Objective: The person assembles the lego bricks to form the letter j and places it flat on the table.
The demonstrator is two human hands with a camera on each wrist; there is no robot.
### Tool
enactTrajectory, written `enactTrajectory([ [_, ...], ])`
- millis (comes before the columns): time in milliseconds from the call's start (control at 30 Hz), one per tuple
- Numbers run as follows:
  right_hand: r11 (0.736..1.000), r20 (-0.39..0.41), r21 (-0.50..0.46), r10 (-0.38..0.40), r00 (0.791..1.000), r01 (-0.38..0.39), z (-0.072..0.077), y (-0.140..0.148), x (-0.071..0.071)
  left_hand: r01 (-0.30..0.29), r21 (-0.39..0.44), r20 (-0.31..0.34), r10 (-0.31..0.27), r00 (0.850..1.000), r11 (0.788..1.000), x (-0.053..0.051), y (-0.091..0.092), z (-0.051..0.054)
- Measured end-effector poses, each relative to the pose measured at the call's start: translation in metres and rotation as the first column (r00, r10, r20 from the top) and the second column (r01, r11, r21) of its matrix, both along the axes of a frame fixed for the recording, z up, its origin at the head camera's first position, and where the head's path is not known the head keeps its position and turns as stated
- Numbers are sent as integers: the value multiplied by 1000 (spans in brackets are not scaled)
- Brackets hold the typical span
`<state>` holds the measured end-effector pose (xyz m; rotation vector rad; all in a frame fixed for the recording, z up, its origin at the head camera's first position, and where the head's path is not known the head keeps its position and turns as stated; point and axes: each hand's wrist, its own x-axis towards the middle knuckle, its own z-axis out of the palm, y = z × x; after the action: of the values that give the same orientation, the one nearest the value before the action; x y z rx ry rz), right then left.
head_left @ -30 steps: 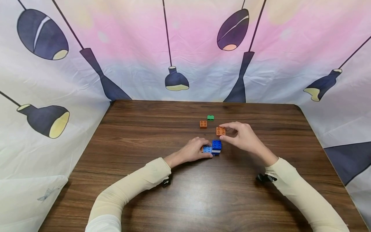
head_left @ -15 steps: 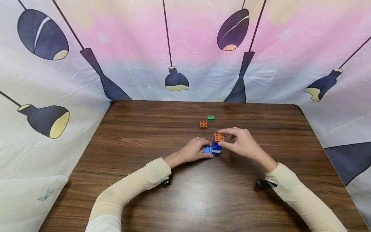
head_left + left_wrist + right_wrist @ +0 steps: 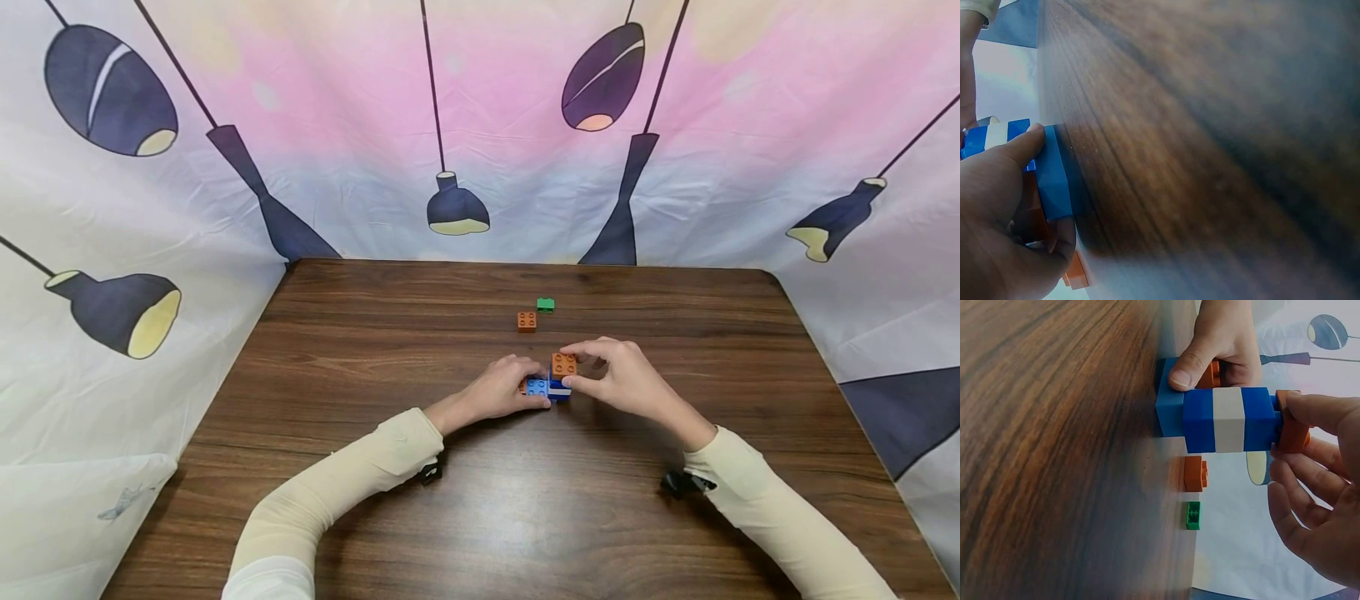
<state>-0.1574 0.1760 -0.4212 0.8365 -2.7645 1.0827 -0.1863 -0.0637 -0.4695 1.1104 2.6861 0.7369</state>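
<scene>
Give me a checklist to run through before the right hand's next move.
1. Left hand steadying the light-blue base brick: ok, gripped.
2. Right hand holding the upper orange brick: ok, pinched between thumb and fingers.
3. That brick over the blue-white-blue stack: ok.
4. Brick fully seated: not ok, the right wrist view shows studs of the top blue brick below it.
5. Every stud lined up: cannot tell, underside hidden.
6. Loose orange brick and green brick out of the way: ok, both beyond the hands.
</scene>
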Motion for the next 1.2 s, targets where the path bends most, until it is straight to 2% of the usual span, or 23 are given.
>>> enactTrajectory([
  [167, 1000, 20, 14, -1, 1000, 1, -1, -1, 0, -3, -3, -2, 3, 1000, 1000, 0, -1, -1],
  [733, 1000, 50, -24, 16, 999, -15, -5, -1, -2, -13, -13, 8, 13, 1000, 1000, 0, -2, -1],
  [967, 999, 23, -25, 26, 999, -26, -5, -1, -4, -15, -7, 5, 15, 1000, 1000, 0, -1, -2],
  [1200, 999, -11, 37, 22, 1000, -21, -4, -2, -3, -6, -6, 9, 6, 1000, 1000, 0, -1, -3],
])
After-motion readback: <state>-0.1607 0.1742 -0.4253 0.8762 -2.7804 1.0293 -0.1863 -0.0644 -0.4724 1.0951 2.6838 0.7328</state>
